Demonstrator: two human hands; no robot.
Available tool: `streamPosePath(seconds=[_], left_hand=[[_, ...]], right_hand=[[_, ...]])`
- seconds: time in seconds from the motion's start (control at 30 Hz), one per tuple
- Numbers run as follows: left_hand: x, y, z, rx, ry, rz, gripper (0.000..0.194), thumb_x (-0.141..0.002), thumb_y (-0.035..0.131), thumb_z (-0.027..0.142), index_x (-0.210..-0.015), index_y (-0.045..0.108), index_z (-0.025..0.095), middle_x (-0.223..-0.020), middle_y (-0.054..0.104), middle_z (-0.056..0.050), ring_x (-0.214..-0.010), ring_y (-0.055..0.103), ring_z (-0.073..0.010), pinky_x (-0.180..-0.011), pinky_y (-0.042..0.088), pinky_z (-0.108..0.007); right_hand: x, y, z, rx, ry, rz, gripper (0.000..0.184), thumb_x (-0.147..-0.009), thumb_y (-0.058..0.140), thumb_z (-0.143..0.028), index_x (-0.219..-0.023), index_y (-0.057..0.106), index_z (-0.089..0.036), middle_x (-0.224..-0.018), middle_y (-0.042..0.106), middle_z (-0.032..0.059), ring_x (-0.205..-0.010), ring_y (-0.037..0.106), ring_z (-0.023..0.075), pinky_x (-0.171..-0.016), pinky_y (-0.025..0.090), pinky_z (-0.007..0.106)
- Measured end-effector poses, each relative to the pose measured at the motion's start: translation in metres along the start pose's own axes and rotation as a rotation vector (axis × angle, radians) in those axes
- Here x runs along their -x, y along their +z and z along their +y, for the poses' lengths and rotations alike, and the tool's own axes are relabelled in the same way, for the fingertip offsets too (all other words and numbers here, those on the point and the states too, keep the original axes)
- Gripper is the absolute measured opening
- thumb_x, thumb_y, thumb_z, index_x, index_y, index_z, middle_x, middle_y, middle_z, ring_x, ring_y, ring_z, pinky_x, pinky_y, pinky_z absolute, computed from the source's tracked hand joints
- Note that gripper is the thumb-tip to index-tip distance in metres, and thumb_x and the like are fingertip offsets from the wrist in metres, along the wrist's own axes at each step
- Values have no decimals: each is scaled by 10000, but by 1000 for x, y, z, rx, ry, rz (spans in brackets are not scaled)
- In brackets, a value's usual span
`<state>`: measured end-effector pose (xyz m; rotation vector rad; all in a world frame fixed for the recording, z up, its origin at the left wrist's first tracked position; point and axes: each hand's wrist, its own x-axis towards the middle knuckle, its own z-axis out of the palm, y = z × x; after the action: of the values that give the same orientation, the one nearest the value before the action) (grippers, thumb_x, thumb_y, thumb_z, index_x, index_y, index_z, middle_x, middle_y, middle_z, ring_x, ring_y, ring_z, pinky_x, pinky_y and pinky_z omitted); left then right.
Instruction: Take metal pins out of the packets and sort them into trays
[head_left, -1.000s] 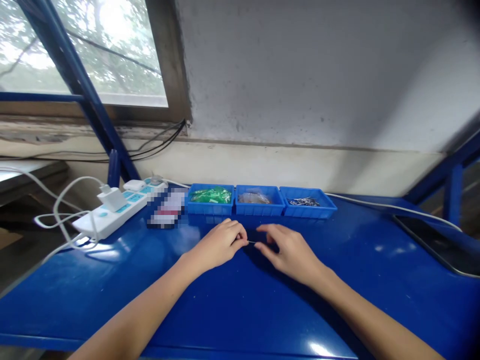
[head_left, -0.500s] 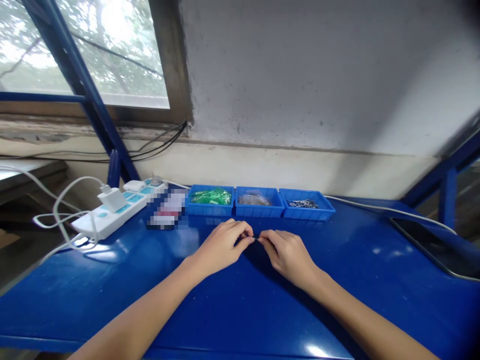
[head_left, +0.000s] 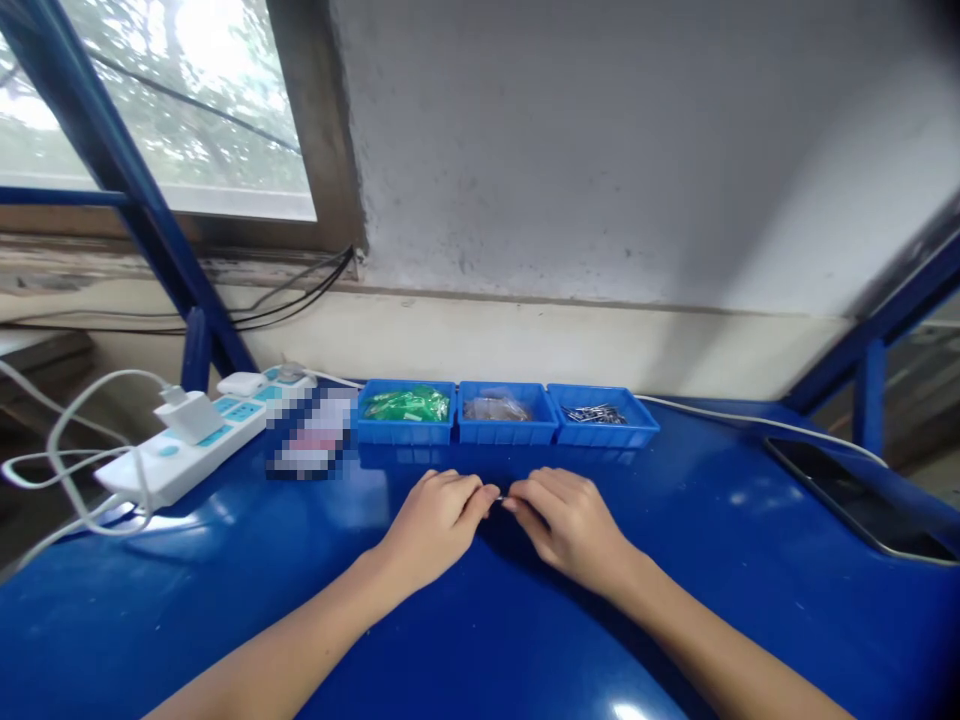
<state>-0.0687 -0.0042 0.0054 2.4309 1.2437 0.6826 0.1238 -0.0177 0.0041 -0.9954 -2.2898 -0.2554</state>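
Blue and glossy, the table fills the near and middle of the scene, with a white power strip slanting along its far left and a dark, flat phone-like device at the right edge. Near the middle, the left hand and right hand face each other just apart, fingers curled and each thumb pinched against the fingertips. Beyond them stand three blue trays side by side: the left tray holds green plastic-looking items, the middle tray something in clear wrap, the right tray thin metallic pieces. Smallest is a thin, silvery piece, gripped between both hands' fingertips above the table; only a short, bright length shows, the rest covered by fingers.
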Motion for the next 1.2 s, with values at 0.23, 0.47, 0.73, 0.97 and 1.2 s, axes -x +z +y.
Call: streamPosePath(seconds=[0.23,0.47,0.73,0.97,1.2], left_hand=[[0,-9,3,62,-28,0,271,-953,364,319,-792,556,215,-707,638,23,-726,581,-176,-731,391,-342],[-8,5,1,33,57,0,175,-914,429,280,-1002,569,222,-997,609,-35,-798,609,-174,-761,470,-349],[-67,31,7,-84,85,168,433,-907,447,355,-1303,345,212,-1234,462,-117,-1157,466,-284,-934,413,-451],[-46,17,-2,-89,57,157,331,-896,399,491,-938,499,178,-971,524,-79,-959,505,-255,-846,434,-449],[-14,13,1,-40,-63,53,482,-757,612,510,-1134,435,268,-1367,304,-130,-959,574,-323,-764,467,-489]], right_hand=[[3,-53,64,442,464,622,283,-903,439,-321,-788,645,-164,-572,613,49,-492,548,160,-499,359,270],[4,-18,84,396,754,-119,561,-836,481,-522,-1264,488,-158,-596,646,56,-490,606,233,-463,349,280],[-3,-9,71,270,851,-199,616,-892,209,-608,-799,668,-208,-678,675,124,-616,651,280,-530,404,333],[37,-43,107,234,1100,-191,554,-806,351,-658,-807,718,-242,-550,617,93,-536,601,269,-536,404,362],[57,-38,119,67,1233,142,468,-779,461,-501,-1031,652,-156,-792,687,120,-720,619,267,-624,429,341]])
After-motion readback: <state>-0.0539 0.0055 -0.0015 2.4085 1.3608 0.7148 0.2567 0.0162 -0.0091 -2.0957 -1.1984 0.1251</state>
